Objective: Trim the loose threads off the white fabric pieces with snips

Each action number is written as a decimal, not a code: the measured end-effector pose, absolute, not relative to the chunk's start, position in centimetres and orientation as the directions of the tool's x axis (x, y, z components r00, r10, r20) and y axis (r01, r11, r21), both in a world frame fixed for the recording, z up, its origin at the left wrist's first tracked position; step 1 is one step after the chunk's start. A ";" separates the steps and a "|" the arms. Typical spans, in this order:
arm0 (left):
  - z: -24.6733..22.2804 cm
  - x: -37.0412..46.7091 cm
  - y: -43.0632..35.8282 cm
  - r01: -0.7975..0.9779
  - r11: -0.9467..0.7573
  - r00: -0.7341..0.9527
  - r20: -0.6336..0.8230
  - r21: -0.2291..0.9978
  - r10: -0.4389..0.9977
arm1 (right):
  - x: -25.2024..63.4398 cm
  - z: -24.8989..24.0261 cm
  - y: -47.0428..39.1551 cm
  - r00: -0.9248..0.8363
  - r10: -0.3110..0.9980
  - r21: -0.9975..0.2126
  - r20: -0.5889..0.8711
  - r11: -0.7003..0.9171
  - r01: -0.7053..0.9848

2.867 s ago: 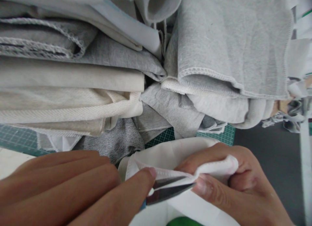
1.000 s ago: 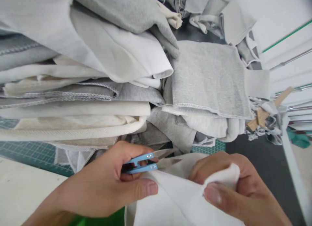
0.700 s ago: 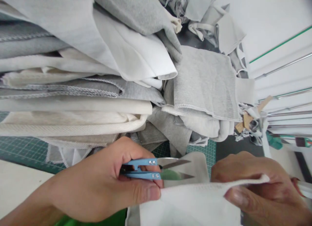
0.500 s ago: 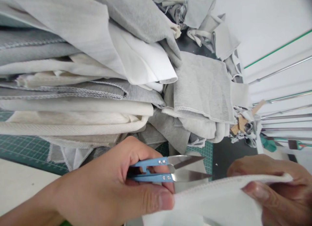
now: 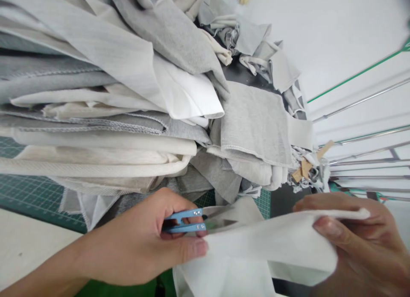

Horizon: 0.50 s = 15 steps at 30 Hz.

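Blue-handled thread snips [image 5: 185,220] lie in my left hand [image 5: 137,239], tucked in the curve of the fingers, with their blades apart and pointing right. The thumb of that hand also presses on the edge of a white piece of fabric [image 5: 237,254]. My right hand [image 5: 358,237] pinches the fabric's right part between thumb and fingers, so its upper edge stretches between both hands. The blade tips are partly hidden by the white cloth. Most of the fabric hangs below the hands in loose folds.
A tall pile of folded grey and cream fabric pieces [image 5: 105,156] stands at the left on a green cutting mat [image 5: 32,194]. Folded grey cloth [image 5: 256,122] lies beyond, near scraps [image 5: 315,173]. Metal rods [image 5: 368,162] run along the white wall at right.
Both hands have shifted slightly left, the right one also a little up. The white fabric has turned over more, with its flap now folded upward and covering part of the blades. The view has shifted slightly.
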<state>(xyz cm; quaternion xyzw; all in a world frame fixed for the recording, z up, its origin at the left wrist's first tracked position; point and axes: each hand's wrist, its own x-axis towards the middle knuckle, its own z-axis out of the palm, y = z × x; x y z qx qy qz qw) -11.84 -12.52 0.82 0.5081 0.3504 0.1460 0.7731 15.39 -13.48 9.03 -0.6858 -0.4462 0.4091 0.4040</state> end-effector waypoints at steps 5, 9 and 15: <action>0.3 -12.4 -13.9 0.169 0.457 0.518 -0.473 0.873 0.713 | 17.0 9.3 -12.0 0.262 0.924 -0.894 -0.278 -0.349 0.282; 0.5 -12.6 -14.2 0.151 0.434 0.460 -0.452 0.888 0.764 | 16.9 7.3 -11.5 0.251 0.895 -0.871 -0.368 -0.426 0.244; 0.7 -11.9 -13.5 0.107 0.401 0.393 -0.410 0.910 0.823 | 18.2 5.5 -11.5 0.174 0.934 -0.873 -0.311 -0.353 0.336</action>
